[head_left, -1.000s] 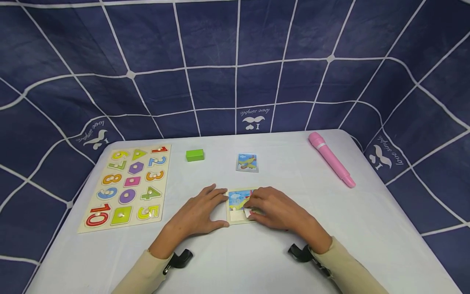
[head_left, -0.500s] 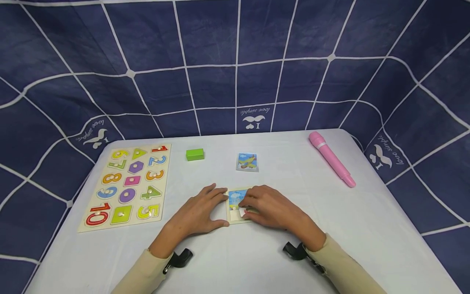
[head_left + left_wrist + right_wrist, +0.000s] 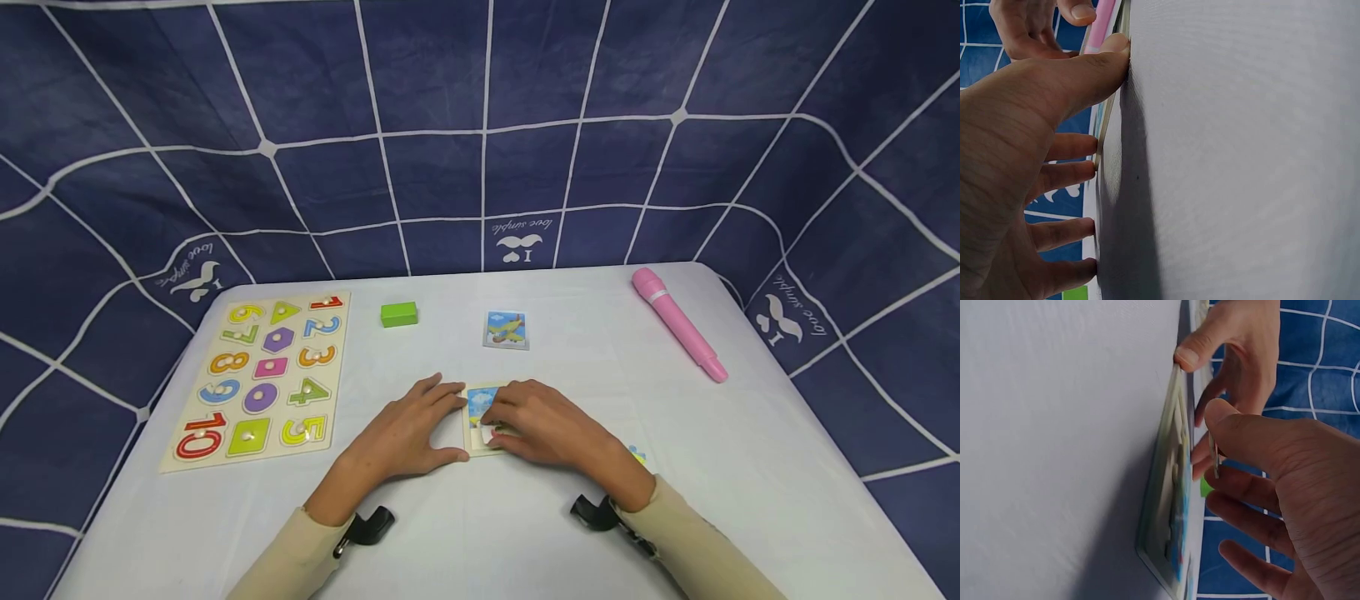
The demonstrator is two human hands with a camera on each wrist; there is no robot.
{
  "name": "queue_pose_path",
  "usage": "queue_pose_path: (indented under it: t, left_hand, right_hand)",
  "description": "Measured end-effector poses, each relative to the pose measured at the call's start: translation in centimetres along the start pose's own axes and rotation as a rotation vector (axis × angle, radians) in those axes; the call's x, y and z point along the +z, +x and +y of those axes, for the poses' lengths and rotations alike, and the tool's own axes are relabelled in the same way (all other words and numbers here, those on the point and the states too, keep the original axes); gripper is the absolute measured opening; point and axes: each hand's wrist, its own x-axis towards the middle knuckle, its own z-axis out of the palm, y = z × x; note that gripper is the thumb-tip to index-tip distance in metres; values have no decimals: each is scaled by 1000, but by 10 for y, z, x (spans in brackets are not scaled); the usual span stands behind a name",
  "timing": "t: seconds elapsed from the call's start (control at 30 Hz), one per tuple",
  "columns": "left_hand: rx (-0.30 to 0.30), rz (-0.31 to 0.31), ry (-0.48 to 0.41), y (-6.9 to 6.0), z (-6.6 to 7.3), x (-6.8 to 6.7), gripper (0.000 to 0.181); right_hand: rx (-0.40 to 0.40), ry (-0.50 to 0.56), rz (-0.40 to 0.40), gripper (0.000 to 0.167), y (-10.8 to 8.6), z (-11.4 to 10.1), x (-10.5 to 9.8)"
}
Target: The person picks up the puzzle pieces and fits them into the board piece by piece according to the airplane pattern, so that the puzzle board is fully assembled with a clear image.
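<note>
A small wooden jigsaw board [image 3: 476, 442] with a blue sky picture lies at the middle of the table, its right part hidden by my right hand. My left hand [image 3: 401, 429] rests at the board's left side, thumb and fingertips spread and touching its edge. Between thumb and forefinger, my right hand [image 3: 555, 425] pinches a thin jigsaw piece [image 3: 488, 434] over the board's lower part. In the right wrist view the piece [image 3: 1214, 453] is seen edge-on, tilted and apart from the board. Another jigsaw piece [image 3: 638, 454] lies beside my right wrist, partly hidden by it.
On the left lies a wooden number and shape board [image 3: 171, 461]. Farther back are a green block [image 3: 399, 314] and a small airplane picture card [image 3: 506, 331]. A pink toy microphone [image 3: 678, 325] lies at the back right. Dark blue gridded cloth [image 3: 420, 75] hangs behind the table.
My right hand has shifted left across the board with the jigsaw piece, uncovering the other piece beside my wrist. My left hand has stayed put at the board's edge.
</note>
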Motion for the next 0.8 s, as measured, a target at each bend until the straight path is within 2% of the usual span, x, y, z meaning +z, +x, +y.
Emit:
queue_pose_path:
  t: [0.33,0.8]
  left_hand:
    - [15,9,7,0,-2,0,78]
    - [11,6,-2,0,-1,0,78]
  right_hand:
    - [6,-2,-17,23,3,-6,10]
    - [-2,-60,12,21,4,-10,16]
